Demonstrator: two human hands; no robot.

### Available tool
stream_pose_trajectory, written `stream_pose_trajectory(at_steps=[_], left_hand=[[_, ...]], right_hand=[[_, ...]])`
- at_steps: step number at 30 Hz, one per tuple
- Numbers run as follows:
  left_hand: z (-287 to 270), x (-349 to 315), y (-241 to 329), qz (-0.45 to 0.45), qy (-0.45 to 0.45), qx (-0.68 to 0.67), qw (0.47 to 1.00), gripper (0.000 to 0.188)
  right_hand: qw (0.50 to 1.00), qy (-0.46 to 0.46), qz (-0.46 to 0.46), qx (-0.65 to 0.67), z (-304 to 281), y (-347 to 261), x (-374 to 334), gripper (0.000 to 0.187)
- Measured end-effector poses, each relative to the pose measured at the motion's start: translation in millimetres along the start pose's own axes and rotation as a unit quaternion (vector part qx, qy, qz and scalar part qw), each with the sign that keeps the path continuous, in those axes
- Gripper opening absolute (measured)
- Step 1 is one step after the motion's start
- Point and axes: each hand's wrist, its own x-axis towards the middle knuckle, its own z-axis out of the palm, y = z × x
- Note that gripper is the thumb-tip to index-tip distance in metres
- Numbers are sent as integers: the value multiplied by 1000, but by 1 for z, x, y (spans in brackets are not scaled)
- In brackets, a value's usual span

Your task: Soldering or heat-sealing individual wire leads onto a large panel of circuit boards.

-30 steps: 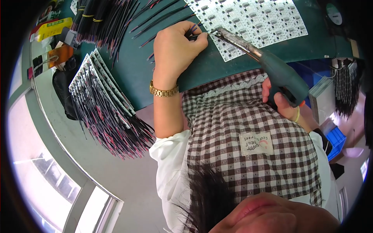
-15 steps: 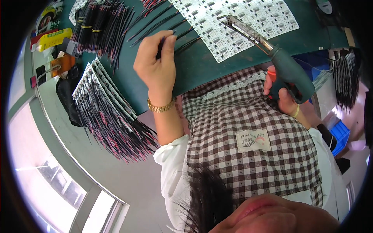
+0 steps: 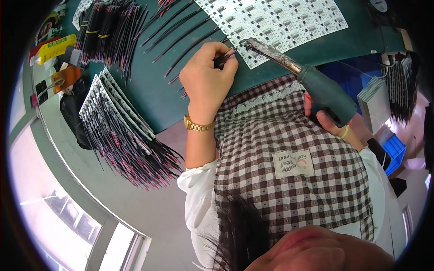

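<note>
My left grip (image 3: pixel 208 80) is closed, with thumb and fingers pinching a few thin black wires with coloured ends (image 3: pixel 229 53). My right grip (image 3: pixel 331 123) is wrapped around a big soldering gun with a dark green handle and a long scratched metal nose (image 3: pixel 326 90); some of my fingers are hidden behind it. The tip of its nose is between 10 and 11 o'clock from my right grip, right by the wire ends. I can't tell if they touch. A flat white sheet covered in little black parts (image 3: pixel 282 29) lies at 2 o'clock from my left grip, on the dark green surface (image 3: pixel 149 92). At 11 o'clock, more long black wires (image 3: pixel 174 34) lie side by side. A fat bunch of black wires with yellow ties (image 3: pixel 106 38) is at 10 o'clock. At 8 o'clock, a stack of white boards with black and red wires (image 3: pixel 117 117) sits at the edge.
</note>
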Motion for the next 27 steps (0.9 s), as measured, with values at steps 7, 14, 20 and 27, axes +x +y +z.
stream_pose_trajectory(at_steps=[7, 14, 20, 27], left_hand=[[-1, 1, 1, 7, 18, 22, 1000, 12], [-3, 2, 8, -29, -25, 42, 998, 11], [-5, 1, 7, -18, -13, 43, 999, 12], [-10, 14, 12, -80, -80, 51, 992, 11]], right_hand=[[993, 25, -24, -112, 1, -5, 9, 11], [984, -67, -28, -165, -7, 5, 2, 45], [998, -32, -13, -59, -3, -3, 6, 56], [980, 0, -85, -180, -7, -13, 8, 9]])
